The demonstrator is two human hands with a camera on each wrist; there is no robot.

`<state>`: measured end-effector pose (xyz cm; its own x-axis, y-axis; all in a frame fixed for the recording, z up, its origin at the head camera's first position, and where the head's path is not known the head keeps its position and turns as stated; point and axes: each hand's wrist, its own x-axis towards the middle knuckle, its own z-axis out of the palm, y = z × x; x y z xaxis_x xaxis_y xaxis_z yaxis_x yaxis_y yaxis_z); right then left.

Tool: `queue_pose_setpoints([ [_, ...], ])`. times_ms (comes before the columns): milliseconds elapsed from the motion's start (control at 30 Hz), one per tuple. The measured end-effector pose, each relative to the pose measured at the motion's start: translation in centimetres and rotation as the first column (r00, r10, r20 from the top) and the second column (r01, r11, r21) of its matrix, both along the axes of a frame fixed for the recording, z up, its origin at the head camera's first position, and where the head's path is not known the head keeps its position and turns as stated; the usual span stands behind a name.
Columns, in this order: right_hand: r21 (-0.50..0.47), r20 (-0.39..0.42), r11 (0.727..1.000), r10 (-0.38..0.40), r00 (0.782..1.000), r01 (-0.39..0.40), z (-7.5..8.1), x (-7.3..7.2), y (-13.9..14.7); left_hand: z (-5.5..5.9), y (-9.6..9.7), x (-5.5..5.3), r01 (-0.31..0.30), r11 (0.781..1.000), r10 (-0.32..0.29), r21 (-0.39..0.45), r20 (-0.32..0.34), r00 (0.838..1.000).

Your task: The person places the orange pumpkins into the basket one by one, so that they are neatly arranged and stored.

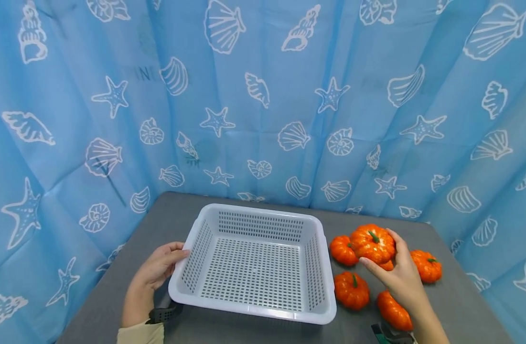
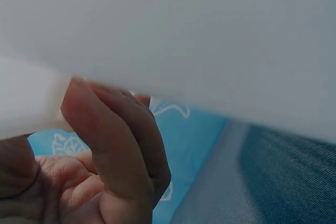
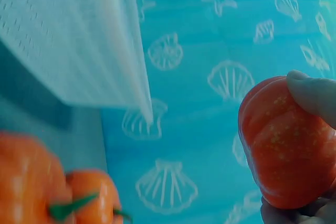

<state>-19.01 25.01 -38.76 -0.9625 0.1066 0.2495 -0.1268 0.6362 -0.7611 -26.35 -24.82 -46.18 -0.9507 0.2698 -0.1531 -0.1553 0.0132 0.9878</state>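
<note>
A light grey perforated plastic basket (image 1: 254, 313) stands in the middle of the dark table with nothing inside it. My left hand (image 1: 160, 263) pinches its left rim; in the left wrist view curled fingers (image 2: 113, 135) reach up to the pale rim. My right hand (image 1: 396, 272) grips a small orange pumpkin (image 1: 371, 244) with a green stem, raised over the other pumpkins right of the basket. Close up in the right wrist view, the held pumpkin (image 3: 289, 140) sits between the thumb (image 3: 315, 95) and the fingers below.
Several more orange pumpkins lie right of the basket: one pumpkin (image 1: 351, 290) beside its wall, another pumpkin (image 1: 426, 266) at the far right, another pumpkin (image 1: 393, 310) near my right wrist. A blue shell-print curtain (image 1: 263, 119) hangs behind the grey table (image 1: 159, 215).
</note>
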Motion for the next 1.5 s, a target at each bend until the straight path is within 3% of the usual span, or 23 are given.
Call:
queue_pose_setpoints([
  [333, 0.056, -0.077, 0.983, 0.177, 0.981, -0.173, 0.9, -3.9, -5.6, -0.3, -0.3, -0.3, -0.005, 1.0, 0.005, 0.0, -0.033, 0.999],
  [567, 0.031, -0.087, 0.946, 0.325, 0.942, -0.323, 0.9, -6.0, -9.6, -0.5, -0.2, -0.3, -0.013, 1.0, 0.013, 0.0, -0.035, 0.999],
  [800, 0.014, -0.004, 0.904, 0.428, 0.904, -0.427, 0.8, -8.0, -13.6, -0.8, -0.3, -0.5, 0.001, 1.0, 0.0, 0.012, -0.043, 0.999],
  [967, -0.001, 0.047, 0.861, 0.508, 0.86, -0.508, 0.7, -9.8, -16.6, -0.7, -0.3, -0.4, -0.004, 1.0, 0.005, 0.025, -0.038, 0.999],
  [1067, 0.003, 0.078, 0.847, 0.529, 0.845, -0.531, 0.4, -11.0, -18.4, -0.6, -0.2, -0.4, -0.001, 1.0, 0.002, 0.031, -0.039, 0.999],
  [1200, 0.003, 0.131, 0.853, 0.517, 0.846, -0.522, -0.4, -12.3, -20.3, -0.5, -0.1, -0.5, 0.008, 0.999, -0.007, 0.032, -0.038, 0.999],
  [1500, 0.012, 0.194, 0.837, 0.534, 0.823, -0.547, -2.5, -14.1, -23.4, -0.6, -0.4, -0.5, -0.008, 1.0, 0.009, 0.028, -0.029, 1.0],
])
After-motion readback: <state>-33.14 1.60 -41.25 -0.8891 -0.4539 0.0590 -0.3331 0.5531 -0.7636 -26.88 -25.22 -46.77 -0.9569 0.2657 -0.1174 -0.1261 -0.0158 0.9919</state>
